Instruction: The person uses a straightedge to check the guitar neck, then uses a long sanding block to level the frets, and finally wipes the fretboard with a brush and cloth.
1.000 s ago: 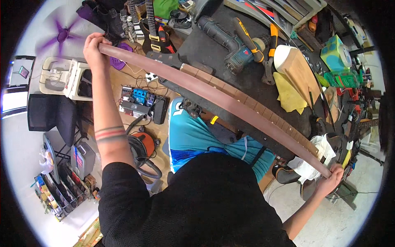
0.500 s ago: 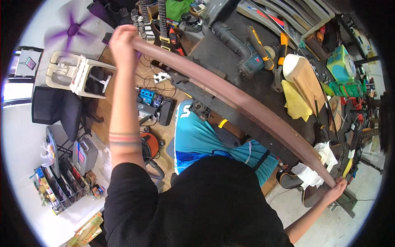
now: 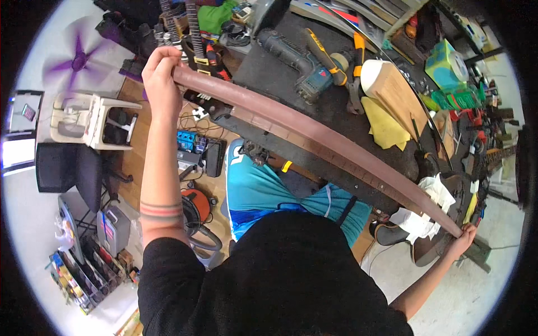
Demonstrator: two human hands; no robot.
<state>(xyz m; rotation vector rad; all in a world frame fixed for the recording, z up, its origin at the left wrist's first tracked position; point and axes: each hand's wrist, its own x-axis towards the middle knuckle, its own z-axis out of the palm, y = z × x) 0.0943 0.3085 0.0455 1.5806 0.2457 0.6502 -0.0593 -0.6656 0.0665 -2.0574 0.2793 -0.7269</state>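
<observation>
While I watch over the head view, the left hand [image 3: 162, 81] curls its fingers round one end of a long reddish-brown strip [image 3: 319, 133]; the right hand's [image 3: 464, 239] fingers pinch the other. Strip runs along the table's [image 3: 255, 75] near edge, over a slotted fretboard [image 3: 274, 127]. Contact between them: can't tell. Power tool [image 3: 314, 84] lies beyond.

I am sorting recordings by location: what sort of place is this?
Probably a guitar workshop: a power tool lies on the dark bench, and a guitar is to its left.
</observation>
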